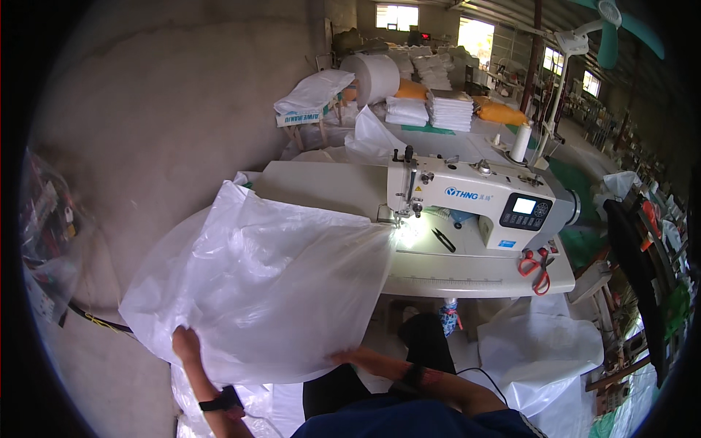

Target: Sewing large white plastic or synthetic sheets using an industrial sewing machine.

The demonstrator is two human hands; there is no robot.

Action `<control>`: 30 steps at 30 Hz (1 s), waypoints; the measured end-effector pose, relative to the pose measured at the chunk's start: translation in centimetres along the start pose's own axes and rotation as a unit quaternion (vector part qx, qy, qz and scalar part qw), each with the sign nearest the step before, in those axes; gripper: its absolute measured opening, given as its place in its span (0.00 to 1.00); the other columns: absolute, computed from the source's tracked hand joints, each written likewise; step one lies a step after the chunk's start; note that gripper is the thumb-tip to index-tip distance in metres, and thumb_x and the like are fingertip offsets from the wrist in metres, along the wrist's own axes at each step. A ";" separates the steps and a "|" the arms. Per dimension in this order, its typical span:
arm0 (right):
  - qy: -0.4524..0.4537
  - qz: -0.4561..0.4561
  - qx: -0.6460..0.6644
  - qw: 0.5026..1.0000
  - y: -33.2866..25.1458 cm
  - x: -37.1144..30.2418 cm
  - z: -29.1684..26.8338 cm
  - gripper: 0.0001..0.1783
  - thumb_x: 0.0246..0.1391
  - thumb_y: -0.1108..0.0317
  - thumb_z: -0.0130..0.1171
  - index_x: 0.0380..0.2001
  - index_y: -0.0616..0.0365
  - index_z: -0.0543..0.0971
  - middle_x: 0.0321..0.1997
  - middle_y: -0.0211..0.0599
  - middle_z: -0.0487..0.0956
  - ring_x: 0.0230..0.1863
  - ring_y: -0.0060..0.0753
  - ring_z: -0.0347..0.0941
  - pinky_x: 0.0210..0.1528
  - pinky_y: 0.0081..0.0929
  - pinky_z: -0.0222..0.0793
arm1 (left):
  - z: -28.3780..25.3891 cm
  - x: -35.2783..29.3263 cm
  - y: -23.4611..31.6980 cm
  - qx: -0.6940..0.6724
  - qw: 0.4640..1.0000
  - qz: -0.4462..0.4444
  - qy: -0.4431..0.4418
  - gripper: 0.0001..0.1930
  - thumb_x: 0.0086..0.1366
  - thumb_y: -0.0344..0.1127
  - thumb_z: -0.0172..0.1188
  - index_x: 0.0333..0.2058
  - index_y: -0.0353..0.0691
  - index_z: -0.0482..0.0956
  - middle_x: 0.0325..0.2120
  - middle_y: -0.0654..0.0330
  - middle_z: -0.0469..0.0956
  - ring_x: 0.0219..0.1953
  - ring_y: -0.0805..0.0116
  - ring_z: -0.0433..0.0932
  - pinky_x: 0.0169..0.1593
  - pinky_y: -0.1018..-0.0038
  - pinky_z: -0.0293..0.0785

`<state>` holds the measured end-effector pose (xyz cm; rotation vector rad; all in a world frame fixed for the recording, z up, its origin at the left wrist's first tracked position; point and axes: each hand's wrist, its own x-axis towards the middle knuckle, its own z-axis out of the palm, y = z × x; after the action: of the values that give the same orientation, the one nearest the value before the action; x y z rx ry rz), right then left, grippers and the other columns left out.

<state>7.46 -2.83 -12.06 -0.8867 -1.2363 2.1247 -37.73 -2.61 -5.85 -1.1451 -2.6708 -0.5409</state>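
At far left, a clear plastic bag encloses small, indistinct items. The left hand grips the near edge of a large white film, which spans to the needle area of the sewing machine; the right hand meets its lower edge, its grip impossible to tell. Rightward, black snips and red-handled scissors rest on the tabletop.
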 end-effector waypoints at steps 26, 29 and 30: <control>0.114 0.087 -0.140 0.980 -2.4 -9.3 -10.7 0.23 0.60 0.51 0.52 0.44 0.60 0.78 0.36 0.32 0.80 0.38 0.23 0.74 0.44 0.22 0.69 | 9.1 -10.4 42.4 -0.137 0.862 0.485 -0.057 0.23 0.64 0.53 0.49 0.50 0.45 0.75 0.51 0.62 0.72 0.59 0.56 0.64 0.58 0.46 0.56; 0.134 0.078 -0.117 0.981 -2.0 -8.1 -10.4 0.24 0.60 0.49 0.52 0.43 0.61 0.79 0.37 0.32 0.80 0.39 0.23 0.74 0.43 0.21 0.69 | 8.1 -7.4 44.9 -0.154 0.883 0.436 -0.082 0.18 0.62 0.51 0.52 0.43 0.46 0.78 0.44 0.62 0.76 0.52 0.56 0.69 0.52 0.46 0.60; 0.147 0.061 -0.086 0.984 -1.7 -7.4 -9.8 0.24 0.59 0.49 0.52 0.43 0.61 0.79 0.37 0.32 0.80 0.38 0.23 0.74 0.42 0.21 0.69 | 7.4 -6.7 45.6 -0.150 0.891 0.425 -0.051 0.16 0.61 0.51 0.53 0.39 0.48 0.79 0.40 0.62 0.78 0.49 0.56 0.72 0.49 0.48 0.63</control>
<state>19.86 -1.98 -12.14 -1.3294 -1.2483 1.9093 -0.14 24.87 -3.03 -2.2729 -1.8662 -0.7221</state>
